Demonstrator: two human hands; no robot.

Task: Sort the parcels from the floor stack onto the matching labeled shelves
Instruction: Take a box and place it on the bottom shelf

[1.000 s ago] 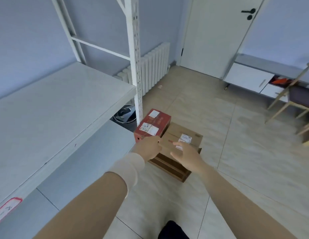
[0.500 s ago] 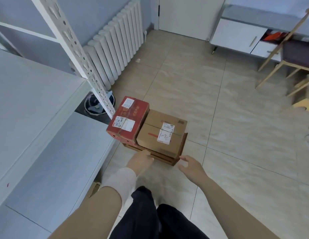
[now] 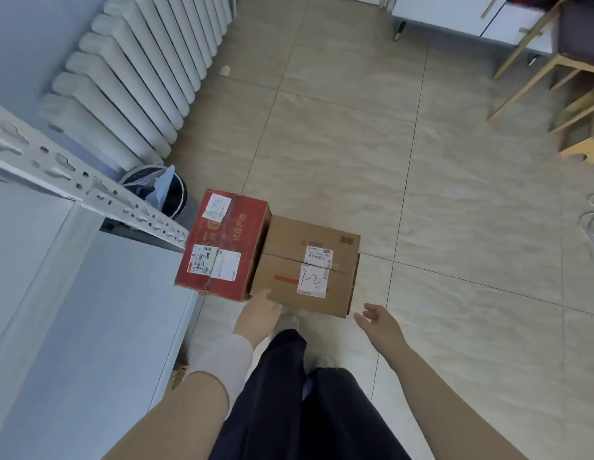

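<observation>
Two parcels sit side by side on the floor (image 3: 338,154), touching, just right of the white shelf (image 3: 90,293). The brown parcel (image 3: 289,247) carries a white label handwritten "1-2" plus a barcode sticker. The red parcel (image 3: 242,237) bears two white labels, too small to read. The left hand (image 3: 261,315) touches the brown parcel's near corner, fingers loose. The right hand (image 3: 377,322) hangs open just beside it, gripping nothing.

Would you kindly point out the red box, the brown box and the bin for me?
red box (image 3: 227,240), head view, on its top face between the two labels
brown box (image 3: 289,240), head view, on the bare rear flap of its top
bin (image 3: 174,194), head view, on its dark rim
</observation>
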